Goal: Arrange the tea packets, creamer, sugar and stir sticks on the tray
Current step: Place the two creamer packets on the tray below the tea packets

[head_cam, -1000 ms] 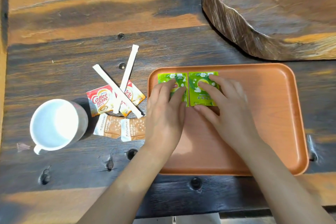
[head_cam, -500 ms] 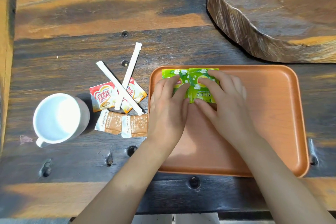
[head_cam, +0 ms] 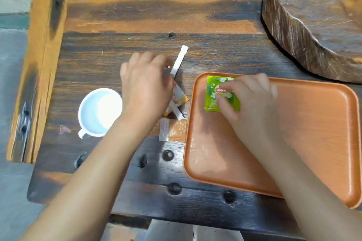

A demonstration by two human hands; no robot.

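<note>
Your right hand (head_cam: 252,101) has its grip pressed down on the green tea packets (head_cam: 215,94), fingertips flat on the stacked pair in the far left corner of the orange tray (head_cam: 313,143). Your left hand (head_cam: 147,88) hangs over the pile on the bench (head_cam: 117,45) just left of the tray; whether its grip holds anything you cannot tell, since the fingers are blurred and curled above the items. One white stir stick (head_cam: 179,62) pokes out beyond the fingers, another (head_cam: 177,112) shows below the palm across a creamer sachet (head_cam: 179,98). Brown sugar packets (head_cam: 172,130) lie against the tray's left rim. A white mug (head_cam: 99,111) stands beside your left wrist.
</note>
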